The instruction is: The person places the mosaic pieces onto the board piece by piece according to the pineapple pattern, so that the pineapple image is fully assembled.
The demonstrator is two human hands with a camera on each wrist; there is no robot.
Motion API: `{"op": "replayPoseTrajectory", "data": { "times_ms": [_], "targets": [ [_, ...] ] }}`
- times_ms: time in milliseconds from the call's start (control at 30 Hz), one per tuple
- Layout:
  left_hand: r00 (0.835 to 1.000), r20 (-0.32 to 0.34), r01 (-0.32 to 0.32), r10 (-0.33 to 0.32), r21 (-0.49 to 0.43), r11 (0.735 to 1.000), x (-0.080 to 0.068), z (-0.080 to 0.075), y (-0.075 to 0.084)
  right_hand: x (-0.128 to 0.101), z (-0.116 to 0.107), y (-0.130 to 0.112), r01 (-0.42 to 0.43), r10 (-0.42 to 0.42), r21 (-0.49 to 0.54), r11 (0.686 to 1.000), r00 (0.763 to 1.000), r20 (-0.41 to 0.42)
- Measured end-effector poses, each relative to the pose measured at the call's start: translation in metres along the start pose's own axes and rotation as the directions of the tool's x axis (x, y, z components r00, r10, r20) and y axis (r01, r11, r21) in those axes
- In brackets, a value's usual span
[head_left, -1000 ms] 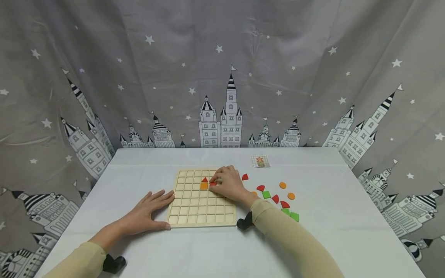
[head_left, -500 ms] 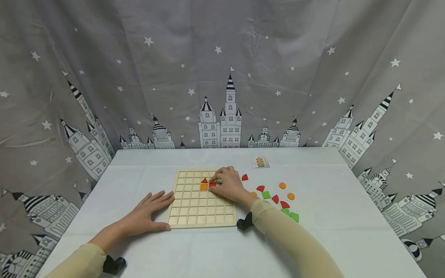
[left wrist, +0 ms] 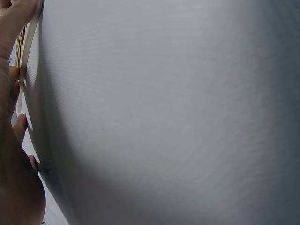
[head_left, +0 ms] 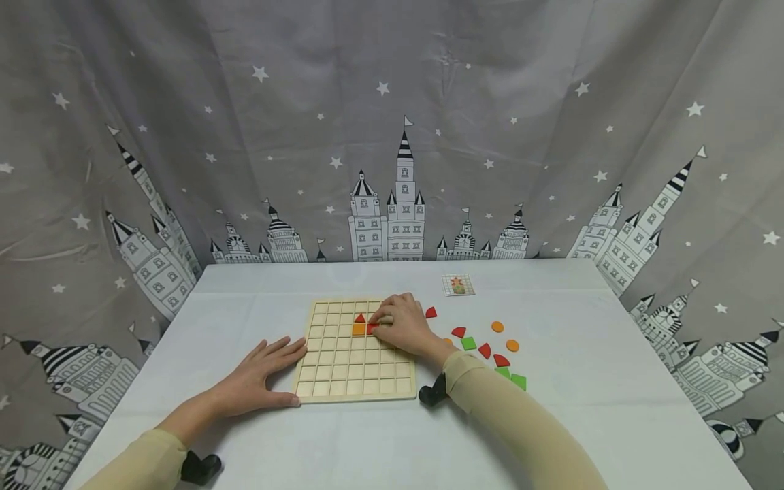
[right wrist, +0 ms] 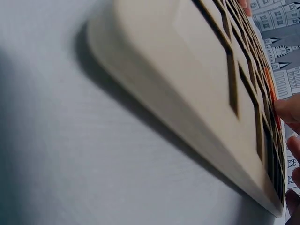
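Loose pieces [head_left: 490, 350], red, green and orange, are scattered on the table [head_left: 588, 381] off the right edge of the wooden grid board [head_left: 343, 371], and a small picture card [head_left: 459, 284] is seen nearer the far edge. Nothing is seen between the hands and the board.

Against the earlier frames, little is changed: both hands are kept in place, and only the fingertips of the right hand [head_left: 401, 327] are shifted slightly.

A red triangle [head_left: 360, 317] and an orange square [head_left: 358, 329] are held in cells in the board's far half. Just beside the orange square, a red piece [head_left: 371, 328] is pinched under the right hand's curled fingers. The left hand [head_left: 260, 378] is laid flat, fingers spread, against the board's left edge and near left corner.
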State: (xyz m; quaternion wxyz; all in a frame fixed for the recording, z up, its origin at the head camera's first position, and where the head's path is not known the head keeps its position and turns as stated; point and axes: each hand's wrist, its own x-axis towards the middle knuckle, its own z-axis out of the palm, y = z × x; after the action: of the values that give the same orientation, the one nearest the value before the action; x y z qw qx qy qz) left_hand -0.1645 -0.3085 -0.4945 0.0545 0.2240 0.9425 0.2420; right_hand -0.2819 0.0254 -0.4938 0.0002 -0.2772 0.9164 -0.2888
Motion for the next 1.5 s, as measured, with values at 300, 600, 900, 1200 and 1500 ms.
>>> {"op": "replayPoseTrajectory", "data": {
  "times_ms": [300,600,900,1200,1500],
  "targets": [
    [1.0,-0.017,-0.018,0.018,-0.005,1.0,0.0,0.0,-0.001,-0.001,-0.018,0.002,-0.007,0.006,0.014,1.0,0.999,0.033],
    [1.0,-0.018,-0.019,0.018,-0.005,1.0,0.0,0.001,-0.002,-0.019,-0.052,0.024,-0.021,0.017,0.081,0.997,0.998,0.057],
    [1.0,-0.01,0.003,-0.003,-0.012,1.0,-0.001,0.002,-0.001,-0.047,-0.085,0.063,-0.141,0.13,0.096,0.985,0.985,0.114],
    [1.0,-0.016,-0.011,0.01,-0.006,1.0,0.0,0.002,-0.001,-0.067,-0.108,0.096,-0.2,0.198,0.009,0.98,0.974,0.11],
    [0.999,-0.034,-0.025,0.025,0.001,1.0,-0.001,0.0,0.003,-0.074,-0.109,0.108,-0.166,0.177,-0.104,0.981,0.979,0.103]
  ]
}}
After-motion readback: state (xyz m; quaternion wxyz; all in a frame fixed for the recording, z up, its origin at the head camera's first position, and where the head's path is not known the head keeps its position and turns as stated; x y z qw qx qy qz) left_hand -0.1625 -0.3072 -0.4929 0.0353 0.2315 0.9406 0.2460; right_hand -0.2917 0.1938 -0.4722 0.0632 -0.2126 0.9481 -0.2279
